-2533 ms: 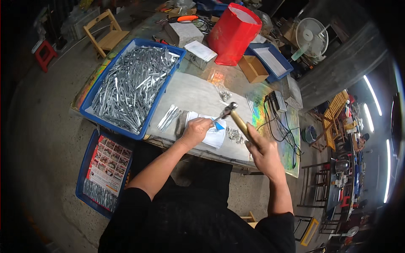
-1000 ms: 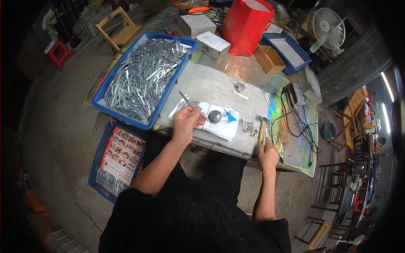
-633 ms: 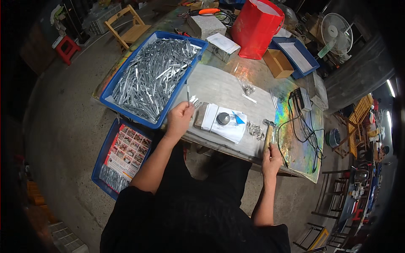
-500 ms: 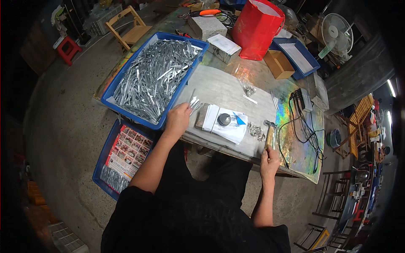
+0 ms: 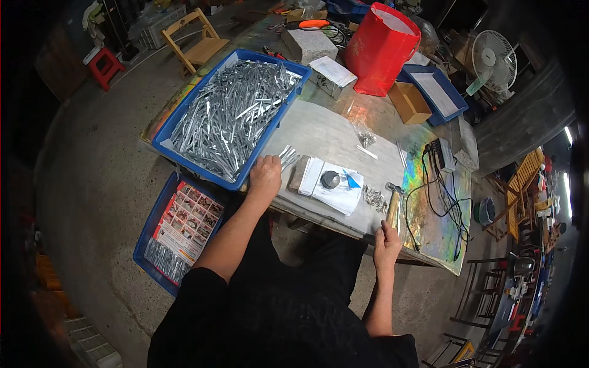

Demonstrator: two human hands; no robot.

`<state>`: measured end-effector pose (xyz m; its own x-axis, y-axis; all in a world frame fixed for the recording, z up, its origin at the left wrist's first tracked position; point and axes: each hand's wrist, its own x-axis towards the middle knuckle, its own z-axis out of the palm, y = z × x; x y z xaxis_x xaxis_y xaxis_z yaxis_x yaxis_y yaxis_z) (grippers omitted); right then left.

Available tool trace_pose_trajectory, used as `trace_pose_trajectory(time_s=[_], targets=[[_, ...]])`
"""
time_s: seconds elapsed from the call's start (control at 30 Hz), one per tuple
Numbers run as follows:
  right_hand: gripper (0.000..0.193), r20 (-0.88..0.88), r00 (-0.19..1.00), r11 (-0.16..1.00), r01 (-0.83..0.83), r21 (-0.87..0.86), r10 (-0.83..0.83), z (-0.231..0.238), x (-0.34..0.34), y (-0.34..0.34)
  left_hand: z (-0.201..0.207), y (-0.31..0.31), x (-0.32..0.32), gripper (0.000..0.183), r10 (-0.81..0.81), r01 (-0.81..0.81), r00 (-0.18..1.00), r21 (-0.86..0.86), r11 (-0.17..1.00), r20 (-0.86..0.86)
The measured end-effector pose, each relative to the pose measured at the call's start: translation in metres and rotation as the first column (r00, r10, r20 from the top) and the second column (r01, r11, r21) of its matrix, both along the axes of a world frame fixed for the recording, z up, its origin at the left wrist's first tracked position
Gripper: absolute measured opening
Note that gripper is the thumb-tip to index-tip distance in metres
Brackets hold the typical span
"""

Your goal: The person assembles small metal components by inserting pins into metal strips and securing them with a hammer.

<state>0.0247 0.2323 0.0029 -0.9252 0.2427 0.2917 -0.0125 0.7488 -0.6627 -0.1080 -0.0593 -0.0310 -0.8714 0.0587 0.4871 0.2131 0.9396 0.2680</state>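
Note:
My left hand (image 5: 265,178) is closed at the table's near edge, beside the large blue tray, with several thin silvery metal strips (image 5: 288,157) fanning out from its fingers. My right hand (image 5: 387,246) is closed around the handle end of a hammer (image 5: 393,205), whose head rests at the right. Between the hands a stone block (image 5: 299,173) carries a pad of white paper (image 5: 336,195). On the pad sit a dark round metal piece (image 5: 330,179) and a small blue triangular piece (image 5: 351,180). A pile of small metal parts (image 5: 374,199) lies beside the hammer.
The blue tray (image 5: 161,138) at left is heaped with metal strips. A lower blue tray (image 5: 142,245) holds a printed sheet and more strips. Behind stand a red bag (image 5: 377,52), a cardboard box (image 5: 410,104) and a bag of small parts (image 5: 366,136). Black cables (image 5: 443,199) lie right.
My left hand has lowered slightly and moved right, bringing the strips down near the tabletop. My right hand has shifted a little down along the hammer handle. The view has shifted slightly.

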Motion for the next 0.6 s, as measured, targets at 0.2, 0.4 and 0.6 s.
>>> trace_pose_trajectory(time_s=[0.2,0.4,0.6], targets=[[0.02,-0.019,1.0,1.0,-0.01,-0.005,0.01,-0.003,0.0,-0.005,0.036,-0.002,0.026,0.007,-0.106,0.116,0.99,0.11,0.987,-0.092],[0.022,0.005,1.0,1.0,-0.009,-0.025,0.009,-0.005,0.003,-0.007,0.063,-0.048,0.012,0.004,0.027,-0.01,0.992,0.139,0.99,-0.124],[0.021,-0.026,0.998,0.998,-0.057,0.027,0.057,-0.008,0.001,-0.013,0.061,-0.115,0.0,0.018,0.044,-0.01,0.953,-0.113,0.993,0.299]])
